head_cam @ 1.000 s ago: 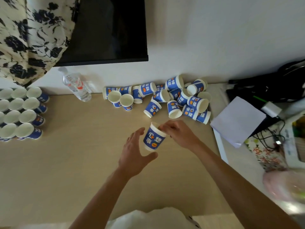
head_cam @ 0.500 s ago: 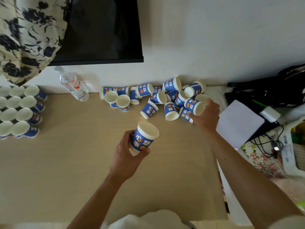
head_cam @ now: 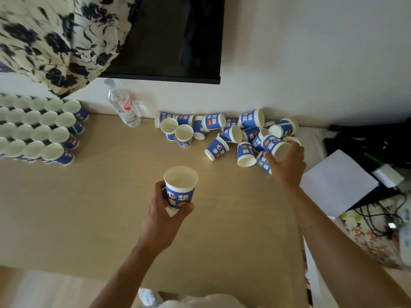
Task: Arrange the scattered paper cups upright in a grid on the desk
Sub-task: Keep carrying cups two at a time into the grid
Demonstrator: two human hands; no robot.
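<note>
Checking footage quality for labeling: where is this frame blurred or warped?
Head view: the cup grid at the left edge is smeared; the cup in the left hand looks sharp; the desk edges slant apart, likely wide-lens warp.
</note>
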